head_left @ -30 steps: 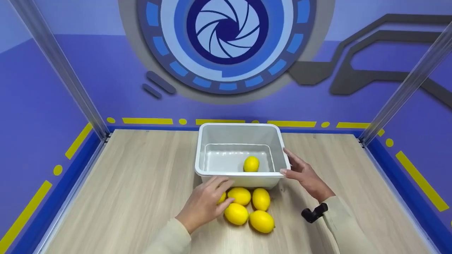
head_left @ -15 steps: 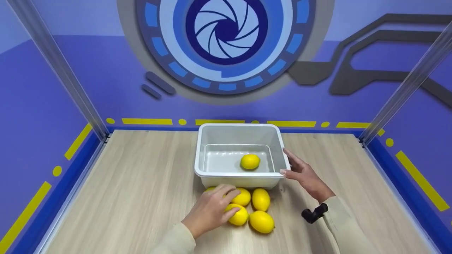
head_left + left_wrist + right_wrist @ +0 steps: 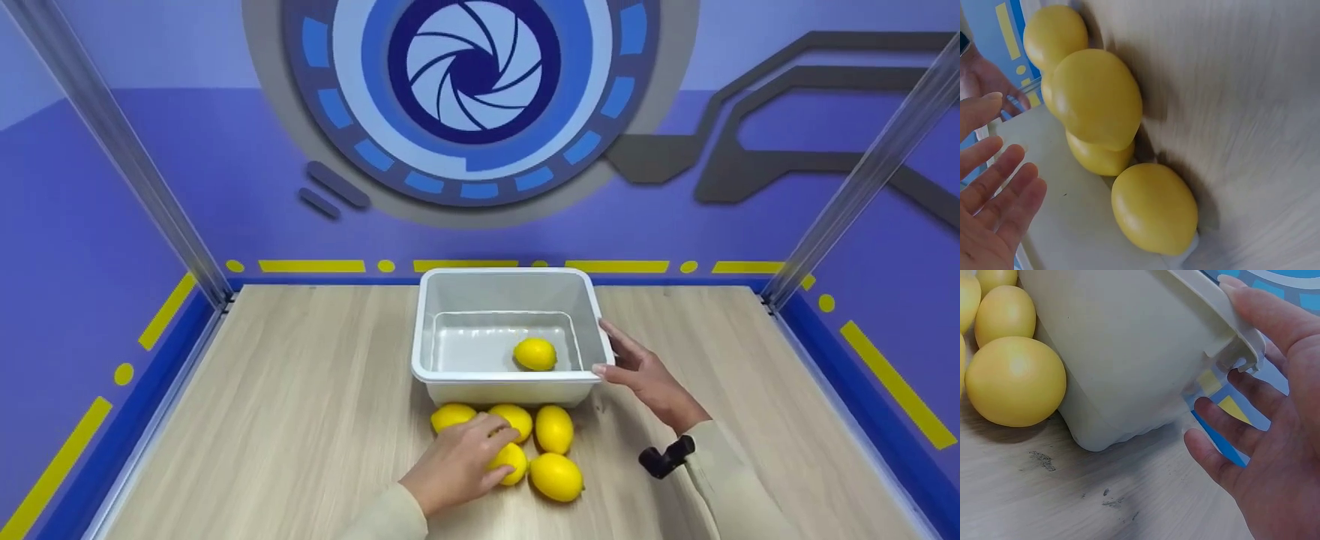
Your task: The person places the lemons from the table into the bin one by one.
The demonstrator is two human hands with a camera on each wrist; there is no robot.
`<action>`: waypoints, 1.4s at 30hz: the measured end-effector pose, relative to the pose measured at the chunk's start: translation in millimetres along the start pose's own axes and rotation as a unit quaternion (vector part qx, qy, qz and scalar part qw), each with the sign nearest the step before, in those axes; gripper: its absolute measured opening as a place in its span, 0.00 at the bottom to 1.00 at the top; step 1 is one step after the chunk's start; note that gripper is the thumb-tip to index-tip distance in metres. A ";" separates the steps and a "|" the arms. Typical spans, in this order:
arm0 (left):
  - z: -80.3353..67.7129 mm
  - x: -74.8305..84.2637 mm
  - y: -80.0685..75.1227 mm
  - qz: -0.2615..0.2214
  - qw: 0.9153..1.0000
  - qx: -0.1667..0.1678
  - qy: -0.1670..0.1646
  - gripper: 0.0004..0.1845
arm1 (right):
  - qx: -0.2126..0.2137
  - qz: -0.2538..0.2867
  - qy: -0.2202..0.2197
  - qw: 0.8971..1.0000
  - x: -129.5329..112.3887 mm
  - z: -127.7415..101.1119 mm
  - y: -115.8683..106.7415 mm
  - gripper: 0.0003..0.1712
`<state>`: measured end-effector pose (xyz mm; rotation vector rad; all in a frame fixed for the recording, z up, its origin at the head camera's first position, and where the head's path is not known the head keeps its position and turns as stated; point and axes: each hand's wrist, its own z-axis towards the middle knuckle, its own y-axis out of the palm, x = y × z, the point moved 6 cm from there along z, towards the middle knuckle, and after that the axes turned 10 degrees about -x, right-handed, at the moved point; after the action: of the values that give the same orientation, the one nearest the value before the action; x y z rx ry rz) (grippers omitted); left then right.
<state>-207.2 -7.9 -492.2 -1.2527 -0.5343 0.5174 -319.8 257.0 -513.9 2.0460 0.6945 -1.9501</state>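
Five lemons (image 3: 556, 478) just sat by the plastic bin (image 3: 510, 394), left hand (image 3: 459, 463) hovering loose-fingered over a couple, right hand (image 3: 654, 384) pinching the rim (image 3: 495, 376).

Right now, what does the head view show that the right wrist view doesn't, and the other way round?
Only the head view shows the left hand, over the lemons outside the white bin, and the single lemon inside it.

Only the right wrist view shows the rim's underside and the palm side of the right hand.

Both share that hand at the rim, the bin's outer wall and some lemons on the table.
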 end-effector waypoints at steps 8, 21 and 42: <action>-2.1 3.1 16.8 0.012 0.999 -0.048 -0.012 0.24 | 0.001 -0.002 0.006 1.000 3.3 -5.6 3.2 0.45; 3.2 1.2 23.7 0.023 0.996 -0.085 -0.029 0.27 | -0.002 -0.008 0.001 1.000 -2.8 -0.4 -2.4 0.44; 8.4 -1.3 38.6 -0.027 0.991 -0.123 -0.037 0.28 | 0.010 -0.015 0.004 1.000 -1.5 0.1 -0.6 0.46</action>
<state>-216.4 6.5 -527.9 -1.4533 -0.7093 0.4644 -320.2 257.3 -512.3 2.0682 0.7155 -1.9742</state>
